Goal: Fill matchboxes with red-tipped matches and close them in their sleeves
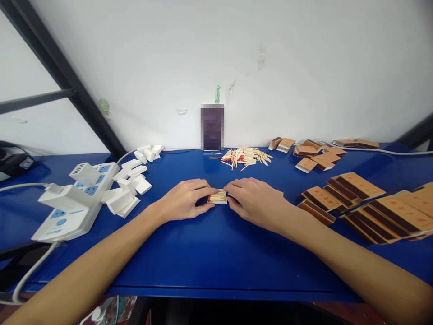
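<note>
A small white matchbox tray (221, 201) filled with matches, their red heads toward the left, lies on the blue table between my hands. My left hand (189, 198) pinches its left end, thumb along the near side and fingers at the far side. The fingers of my right hand (252, 198) are bent around the right end of the tray. Just past my right hand shows the edge of an orange-brown piece (279, 193), mostly covered. Beyond the hands is a loose heap of red-tipped matches (246, 156).
Several white trays (130, 178) lie to the left, near a white power strip (79, 198) with plugs and cables. On the right are stacked brown matchbox sleeves (389, 214), with more matchboxes (311, 151) behind. A pixelated dark rectangle (212, 127) stands against the wall.
</note>
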A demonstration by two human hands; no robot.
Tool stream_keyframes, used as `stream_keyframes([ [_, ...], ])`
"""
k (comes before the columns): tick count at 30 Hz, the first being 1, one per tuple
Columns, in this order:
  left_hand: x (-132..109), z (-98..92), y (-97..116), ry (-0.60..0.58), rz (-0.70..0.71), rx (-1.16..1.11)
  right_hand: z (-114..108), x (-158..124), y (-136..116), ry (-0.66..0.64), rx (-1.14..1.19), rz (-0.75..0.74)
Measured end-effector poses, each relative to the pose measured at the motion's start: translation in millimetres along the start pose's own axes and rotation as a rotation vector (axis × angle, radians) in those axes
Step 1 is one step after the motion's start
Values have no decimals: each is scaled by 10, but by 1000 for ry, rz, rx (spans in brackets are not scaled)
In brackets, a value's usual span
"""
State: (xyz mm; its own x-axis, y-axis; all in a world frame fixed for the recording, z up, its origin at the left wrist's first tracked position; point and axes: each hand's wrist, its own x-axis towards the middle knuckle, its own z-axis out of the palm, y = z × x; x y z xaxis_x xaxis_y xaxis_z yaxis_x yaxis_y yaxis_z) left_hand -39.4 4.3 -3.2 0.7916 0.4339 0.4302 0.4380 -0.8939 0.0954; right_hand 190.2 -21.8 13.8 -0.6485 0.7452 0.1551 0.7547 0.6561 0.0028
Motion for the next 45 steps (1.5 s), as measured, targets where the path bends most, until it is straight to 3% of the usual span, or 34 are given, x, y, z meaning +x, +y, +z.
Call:
stream_keyframes([
  [6, 8, -13, 8, 6, -20, -12, 49, -40, -52, 46, -13, -54],
  [11, 11, -34, 1, -22, -42, -24, -8, -78, 63, 49, 17, -40],
  [17, 1, 4, -38, -23, -12, -69, -15, -86, 248, -58, -10, -41],
  [24, -3, 26, -52, 21, -10, -114, -101, -55, 176, -72, -50, 15],
  [31, 0, 17, -43, 51, -90, -203, -79, -42, 219, -104, 171, 25],
  [45, 0, 44, -30, 111, -69, -280, -9, -14, 333, -117, 424, 18],
])
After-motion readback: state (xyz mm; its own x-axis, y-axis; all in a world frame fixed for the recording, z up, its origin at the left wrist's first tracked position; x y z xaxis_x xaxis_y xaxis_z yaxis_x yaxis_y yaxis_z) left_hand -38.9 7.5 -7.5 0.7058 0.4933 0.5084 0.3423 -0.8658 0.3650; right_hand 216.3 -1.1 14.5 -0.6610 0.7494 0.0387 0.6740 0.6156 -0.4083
